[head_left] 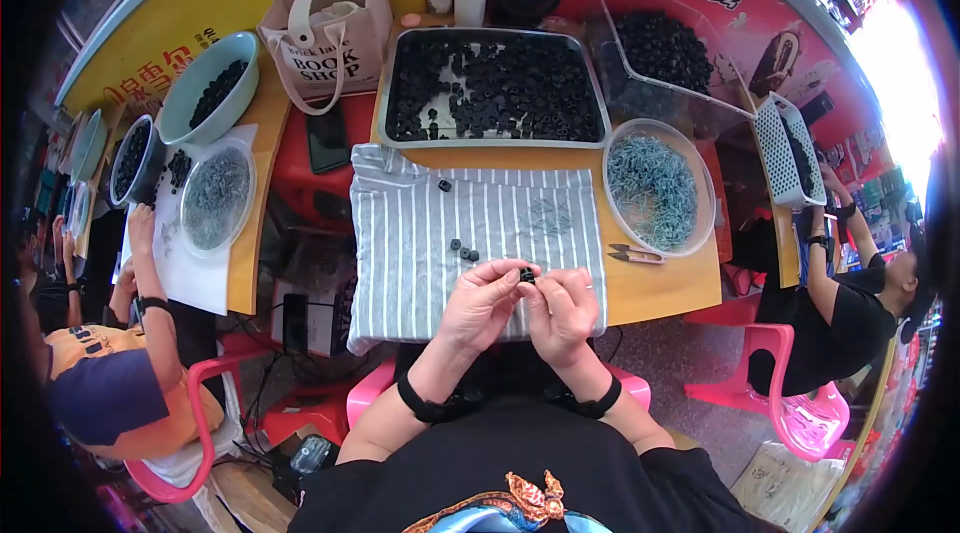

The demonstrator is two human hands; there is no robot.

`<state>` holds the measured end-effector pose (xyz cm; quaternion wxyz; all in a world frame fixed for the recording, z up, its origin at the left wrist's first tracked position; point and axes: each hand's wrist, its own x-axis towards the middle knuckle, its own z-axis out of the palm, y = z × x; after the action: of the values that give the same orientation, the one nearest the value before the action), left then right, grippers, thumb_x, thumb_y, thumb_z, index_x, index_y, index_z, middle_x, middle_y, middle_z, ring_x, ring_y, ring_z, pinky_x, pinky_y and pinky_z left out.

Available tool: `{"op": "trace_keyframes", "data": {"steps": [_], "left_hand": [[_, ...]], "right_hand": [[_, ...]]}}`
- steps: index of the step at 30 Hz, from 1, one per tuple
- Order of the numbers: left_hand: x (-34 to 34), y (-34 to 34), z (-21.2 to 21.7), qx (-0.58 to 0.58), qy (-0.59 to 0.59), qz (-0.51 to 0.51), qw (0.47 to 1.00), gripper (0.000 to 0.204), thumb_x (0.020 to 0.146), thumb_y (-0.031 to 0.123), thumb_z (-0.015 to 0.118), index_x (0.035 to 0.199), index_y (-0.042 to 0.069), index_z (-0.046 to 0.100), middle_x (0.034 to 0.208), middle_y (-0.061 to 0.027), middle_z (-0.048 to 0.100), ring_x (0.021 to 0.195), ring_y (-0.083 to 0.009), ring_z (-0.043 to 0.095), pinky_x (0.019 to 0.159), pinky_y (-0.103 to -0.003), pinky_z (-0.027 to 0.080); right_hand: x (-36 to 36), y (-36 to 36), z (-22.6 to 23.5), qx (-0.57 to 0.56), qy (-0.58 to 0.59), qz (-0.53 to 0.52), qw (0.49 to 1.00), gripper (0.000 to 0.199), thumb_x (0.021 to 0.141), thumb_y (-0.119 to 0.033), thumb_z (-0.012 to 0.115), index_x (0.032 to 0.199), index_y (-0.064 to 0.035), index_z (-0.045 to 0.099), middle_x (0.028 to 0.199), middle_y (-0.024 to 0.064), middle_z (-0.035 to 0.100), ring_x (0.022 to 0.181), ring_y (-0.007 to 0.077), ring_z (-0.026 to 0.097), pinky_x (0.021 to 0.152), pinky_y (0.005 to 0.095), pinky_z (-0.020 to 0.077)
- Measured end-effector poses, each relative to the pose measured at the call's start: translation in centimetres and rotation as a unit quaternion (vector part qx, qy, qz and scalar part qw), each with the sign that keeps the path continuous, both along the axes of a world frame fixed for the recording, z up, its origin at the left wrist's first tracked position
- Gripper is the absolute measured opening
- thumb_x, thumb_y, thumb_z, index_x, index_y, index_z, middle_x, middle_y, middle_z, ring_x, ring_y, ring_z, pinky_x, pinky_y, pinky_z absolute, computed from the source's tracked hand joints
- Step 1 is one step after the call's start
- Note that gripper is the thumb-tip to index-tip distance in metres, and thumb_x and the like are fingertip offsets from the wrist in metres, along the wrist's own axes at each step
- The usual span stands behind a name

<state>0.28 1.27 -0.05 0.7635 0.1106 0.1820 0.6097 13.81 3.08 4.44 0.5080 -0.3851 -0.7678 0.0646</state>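
Over the near edge of a grey-and-white striped cloth, my two hands meet at a small black plastic part. My left hand pinches it between thumb and fingers. My right hand is closed against its other side, its fingertips at the part; whether they also hold something tiny cannot be made out. Just beyond my left hand lie several loose black parts, and another black part sits farther up the cloth. A thin scatter of small screw-like metal pieces lies at the cloth's right.
A metal tray of black parts stands beyond the cloth. Right of it are a round tub of small metal pieces, snips and a clear bin. A tote bag stands back left. People sit at both sides.
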Motion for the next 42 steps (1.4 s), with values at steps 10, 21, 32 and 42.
{"op": "trace_keyframes", "data": {"steps": [10, 21, 32, 42], "left_hand": [[0.2, -0.1, 0.5, -0.001, 0.018, 0.012, 1.000, 0.019, 0.097, 0.005, 0.059, 0.112, -0.004, 0.067, 0.111, -0.0154, 0.069, 0.090, -0.0136, 0.067, 0.084, -0.027, 0.055], [0.8, -0.2, -0.1, 0.019, 0.050, 0.040, 0.998, 0.020, 0.098, 0.005, 0.059, 0.113, -0.006, 0.066, 0.111, -0.0153, 0.068, 0.095, -0.0155, 0.067, 0.086, -0.027, 0.054], [0.9, -0.3, -0.9, 0.056, 0.048, 0.070, 0.995, 0.031, 0.091, 0.001, 0.067, 0.121, -0.006, 0.060, 0.112, -0.0126, 0.068, 0.101, -0.0176, 0.067, 0.092, -0.028, 0.051], [1.9, -0.5, -0.9, 0.052, 0.122, 0.115, 0.984, 0.041, 0.092, -0.003, 0.064, 0.132, -0.004, 0.054, 0.115, -0.0117, 0.065, 0.103, -0.0154, 0.064, 0.090, -0.027, 0.051]], "right_hand": [[-0.1, 0.3, -0.8, 0.042, -0.041, -0.002, 0.998, 0.018, 0.070, -0.003, 0.076, 0.083, -0.0013, 0.064, 0.082, 0.0097, 0.060, 0.069, 0.0255, 0.058, 0.058, 0.0360, 0.0439], [0.5, 1.2, -0.8, 0.026, -0.036, 0.034, 0.998, 0.019, 0.072, -0.004, 0.078, 0.085, -0.0014, 0.064, 0.077, 0.0094, 0.059, 0.063, 0.0261, 0.057, 0.053, 0.0350, 0.0444], [0.3, 2.1, -2.2, 0.016, -0.015, 0.038, 0.999, 0.020, 0.076, -0.007, 0.079, 0.089, -0.0019, 0.064, 0.074, 0.0083, 0.059, 0.058, 0.0242, 0.059, 0.048, 0.0334, 0.0440], [0.8, 1.4, 0.0, 0.015, -0.124, -0.006, 0.992, 0.026, 0.073, -0.010, 0.073, 0.098, -0.0035, 0.070, 0.096, 0.0134, 0.063, 0.083, 0.0289, 0.063, 0.068, 0.0395, 0.0506]]}}
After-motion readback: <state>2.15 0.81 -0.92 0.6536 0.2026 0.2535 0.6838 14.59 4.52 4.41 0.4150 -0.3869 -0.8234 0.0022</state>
